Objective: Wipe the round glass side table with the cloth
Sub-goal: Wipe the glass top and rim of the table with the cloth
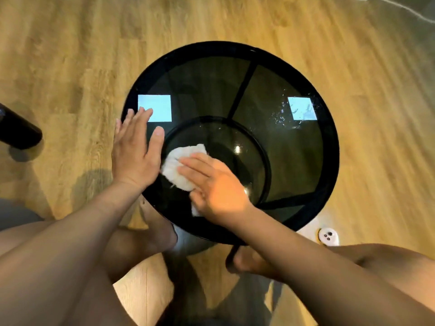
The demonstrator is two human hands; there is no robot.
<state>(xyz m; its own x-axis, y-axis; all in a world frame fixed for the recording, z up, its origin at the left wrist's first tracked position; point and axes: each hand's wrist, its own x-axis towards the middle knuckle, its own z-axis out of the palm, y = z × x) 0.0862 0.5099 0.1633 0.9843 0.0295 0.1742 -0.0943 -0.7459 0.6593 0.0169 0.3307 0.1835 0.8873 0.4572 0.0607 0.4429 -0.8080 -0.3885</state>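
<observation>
The round glass side table [277,74] has a dark smoked top in a black rim and fills the middle of the view. A crumpled white cloth [175,167] lies on the glass at its near left. My right hand [211,184] presses flat on the cloth with straight fingers pointing left. My left hand [135,147] rests flat on the table's left rim, fingers straight and pointing away from me. Water droplets glisten on the glass at the far right, beside a reflected light patch.
A wooden floor [70,55] surrounds the table. A dark cylindrical object [18,130] juts in at the left edge. A small white object [328,236] lies on the floor at the table's near right. My bare knees and feet are under the near rim.
</observation>
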